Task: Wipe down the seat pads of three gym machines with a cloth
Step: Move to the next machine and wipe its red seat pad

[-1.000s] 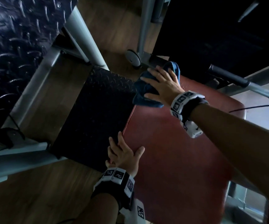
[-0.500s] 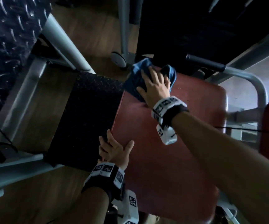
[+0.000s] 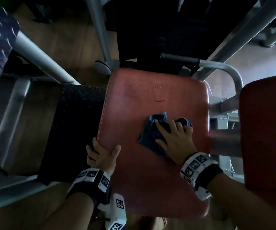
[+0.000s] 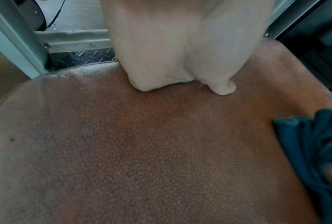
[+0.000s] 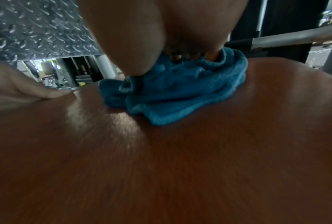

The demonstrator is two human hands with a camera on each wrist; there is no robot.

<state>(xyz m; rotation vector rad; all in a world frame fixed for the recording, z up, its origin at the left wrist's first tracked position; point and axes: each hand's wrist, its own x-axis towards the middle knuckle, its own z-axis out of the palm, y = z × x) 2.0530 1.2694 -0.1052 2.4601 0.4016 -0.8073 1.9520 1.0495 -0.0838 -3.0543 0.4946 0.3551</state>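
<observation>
The red seat pad (image 3: 142,90) fills the middle of the head view. A bunched blue cloth (image 3: 148,135) lies on its right-middle part, and my right hand (image 3: 175,138) presses down on it with spread fingers. The right wrist view shows the cloth (image 5: 180,94) crumpled under that hand (image 5: 151,30) on the pad (image 5: 180,166). My left hand (image 3: 100,155) grips the pad's left edge, thumb on top and fingers curled under the rim. In the left wrist view, that hand (image 4: 180,53) rests on the grained pad (image 4: 142,151), with the cloth (image 4: 311,144) at the right.
A black diamond-plate footplate (image 3: 71,127) lies left of the seat. Grey frame tubes (image 3: 41,57) run at the left and back. A handle with a black grip (image 3: 180,59) curves round the far right corner. Another red pad (image 3: 266,130) stands close at the right.
My right hand has swept the cloth from the pad's far left corner toward me to the right-middle. The left hand has kept its hold on the left edge.
</observation>
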